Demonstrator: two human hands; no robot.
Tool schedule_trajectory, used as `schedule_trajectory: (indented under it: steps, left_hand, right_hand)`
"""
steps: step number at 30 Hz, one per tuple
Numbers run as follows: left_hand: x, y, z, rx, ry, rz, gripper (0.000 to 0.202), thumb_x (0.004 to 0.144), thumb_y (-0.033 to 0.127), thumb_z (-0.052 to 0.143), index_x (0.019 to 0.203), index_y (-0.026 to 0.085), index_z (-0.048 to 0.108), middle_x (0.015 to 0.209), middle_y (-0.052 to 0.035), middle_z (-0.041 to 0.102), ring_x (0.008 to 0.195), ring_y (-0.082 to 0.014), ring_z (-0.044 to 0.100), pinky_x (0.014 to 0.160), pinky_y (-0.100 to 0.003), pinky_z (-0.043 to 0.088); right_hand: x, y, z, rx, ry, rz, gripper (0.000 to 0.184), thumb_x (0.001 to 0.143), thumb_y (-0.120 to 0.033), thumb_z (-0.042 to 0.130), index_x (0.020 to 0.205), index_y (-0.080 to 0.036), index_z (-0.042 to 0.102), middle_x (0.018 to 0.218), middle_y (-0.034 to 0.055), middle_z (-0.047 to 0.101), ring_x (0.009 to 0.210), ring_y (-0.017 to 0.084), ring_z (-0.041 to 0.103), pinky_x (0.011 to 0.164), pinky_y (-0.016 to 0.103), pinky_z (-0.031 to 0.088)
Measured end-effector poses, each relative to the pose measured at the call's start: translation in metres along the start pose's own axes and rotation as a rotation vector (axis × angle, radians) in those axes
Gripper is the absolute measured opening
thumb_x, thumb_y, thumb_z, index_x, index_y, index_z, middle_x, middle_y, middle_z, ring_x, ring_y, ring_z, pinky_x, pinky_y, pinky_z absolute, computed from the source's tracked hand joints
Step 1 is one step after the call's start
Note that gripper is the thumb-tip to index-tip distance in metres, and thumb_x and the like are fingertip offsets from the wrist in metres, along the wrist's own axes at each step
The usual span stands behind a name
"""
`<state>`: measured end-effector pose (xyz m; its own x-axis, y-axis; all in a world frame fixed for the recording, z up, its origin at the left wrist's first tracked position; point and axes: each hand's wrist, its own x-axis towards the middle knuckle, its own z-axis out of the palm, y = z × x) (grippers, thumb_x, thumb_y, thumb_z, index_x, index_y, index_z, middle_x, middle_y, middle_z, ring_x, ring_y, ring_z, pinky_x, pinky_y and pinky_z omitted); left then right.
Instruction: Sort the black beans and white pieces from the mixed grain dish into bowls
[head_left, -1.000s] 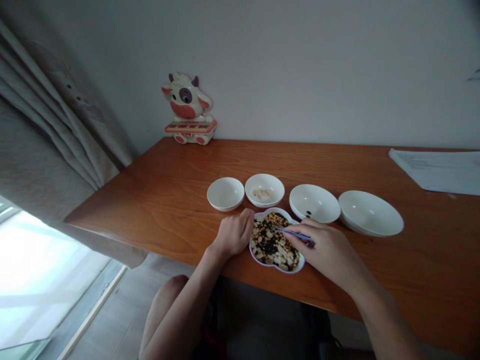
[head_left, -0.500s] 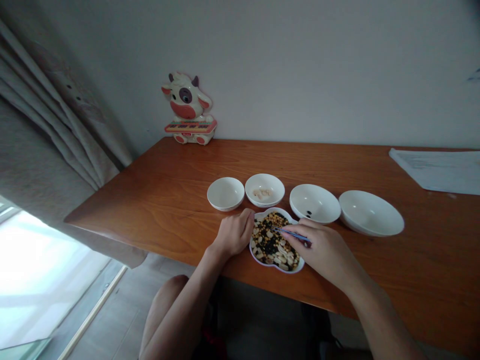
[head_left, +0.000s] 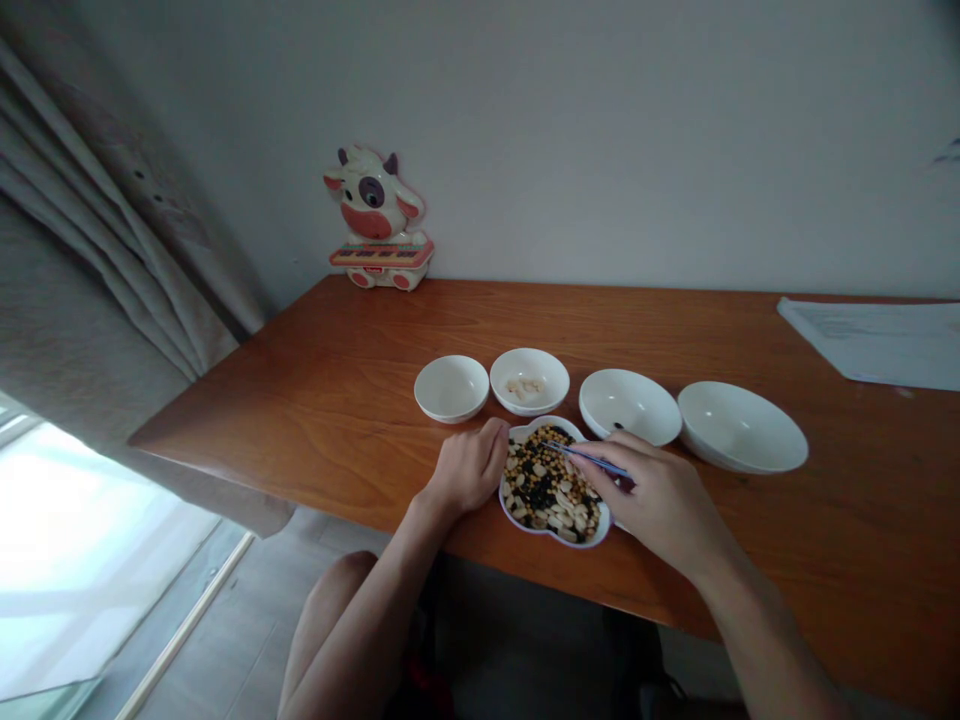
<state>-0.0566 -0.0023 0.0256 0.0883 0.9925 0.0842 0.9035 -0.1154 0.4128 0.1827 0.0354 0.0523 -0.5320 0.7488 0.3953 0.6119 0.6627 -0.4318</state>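
Note:
A white scalloped dish [head_left: 553,538] near the table's front edge holds mixed pale, yellow and black beans. My left hand [head_left: 469,468] rests curled against the dish's left rim. My right hand [head_left: 660,495] pinches thin blue tweezers [head_left: 589,458], their tips over the beans at the dish's far side. Behind the dish stand four white bowls in a row: an empty small bowl [head_left: 451,388], a small bowl [head_left: 529,380] with a few pale beans, a larger bowl [head_left: 628,405] with a black bean or two, and the largest bowl [head_left: 741,427].
The wooden table [head_left: 315,400] ends close to me, with floor and my knee below it. A cow-shaped toy keyboard [head_left: 377,222] stands at the back against the wall. Papers [head_left: 877,340] lie at the far right. Grey curtains [head_left: 90,250] hang at the left.
My right hand has shifted slightly right and the tweezers' tips have lifted toward the dish's far edge. My left hand has stayed in place.

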Motion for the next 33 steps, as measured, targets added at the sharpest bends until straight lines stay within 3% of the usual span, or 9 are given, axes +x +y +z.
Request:
schedule_trajectory:
  steps: [8, 13, 20, 23, 27, 33]
  left_hand:
    - [0.000, 0.001, -0.002, 0.002, -0.011, -0.004, 0.036, 0.109, 0.038, 0.023, 0.098, 0.023, 0.054, 0.089, -0.0048, 0.072, 0.077, -0.0218, 0.070, 0.062, -0.030, 0.037]
    - [0.001, 0.001, -0.002, 0.006, -0.011, -0.009, 0.035, 0.109, 0.038, 0.023, 0.098, 0.023, 0.053, 0.088, -0.0047, 0.072, 0.077, -0.0218, 0.070, 0.061, -0.030, 0.036]
    - [0.001, -0.001, 0.001, 0.002, -0.004, 0.004, 0.035, 0.109, 0.037, 0.023, 0.098, 0.023, 0.053, 0.089, -0.0046, 0.072, 0.078, -0.0217, 0.070, 0.061, -0.031, 0.035]
    - [0.001, -0.001, 0.001, 0.000, -0.008, -0.003, 0.036, 0.109, 0.037, 0.023, 0.098, 0.023, 0.054, 0.089, -0.0052, 0.072, 0.077, -0.0216, 0.069, 0.061, -0.030, 0.035]
    - [0.000, 0.001, -0.001, -0.002, -0.018, -0.006, 0.035, 0.109, 0.037, 0.024, 0.098, 0.022, 0.054, 0.088, -0.0052, 0.072, 0.076, -0.0213, 0.069, 0.061, -0.030, 0.035]
    - [0.001, 0.001, -0.001, -0.005, -0.004, -0.004, 0.035, 0.109, 0.037, 0.024, 0.098, 0.022, 0.053, 0.088, -0.0046, 0.072, 0.075, -0.0208, 0.069, 0.060, -0.030, 0.034]
  right_hand:
    - [-0.002, 0.020, -0.019, -0.057, 0.242, 0.012, 0.020, 0.097, -0.032, 0.060, 0.102, -0.021, 0.075, 0.095, 0.0065, 0.076, 0.085, 0.022, 0.072, 0.077, 0.035, 0.055]
    - [-0.005, 0.033, -0.023, -0.144, 0.280, 0.083, 0.021, 0.097, -0.033, 0.060, 0.103, -0.021, 0.075, 0.095, 0.0065, 0.076, 0.084, 0.023, 0.073, 0.075, 0.036, 0.054]
    - [-0.004, 0.039, -0.021, -0.180, 0.315, 0.066, 0.021, 0.095, -0.035, 0.063, 0.102, -0.020, 0.076, 0.091, 0.0053, 0.076, 0.079, 0.022, 0.072, 0.070, 0.034, 0.053]
    - [-0.003, 0.034, -0.021, -0.101, 0.258, 0.021, 0.020, 0.095, -0.034, 0.063, 0.101, -0.020, 0.076, 0.094, 0.0054, 0.076, 0.083, 0.022, 0.072, 0.074, 0.034, 0.054]
    - [-0.004, 0.025, -0.018, -0.025, 0.059, -0.068, 0.021, 0.097, -0.033, 0.060, 0.105, -0.022, 0.076, 0.096, 0.0047, 0.075, 0.082, 0.019, 0.072, 0.074, 0.033, 0.055]
    - [-0.008, 0.012, -0.010, 0.011, -0.142, -0.077, 0.019, 0.097, -0.031, 0.061, 0.107, -0.027, 0.076, 0.097, 0.0018, 0.075, 0.083, 0.017, 0.072, 0.075, 0.029, 0.055]
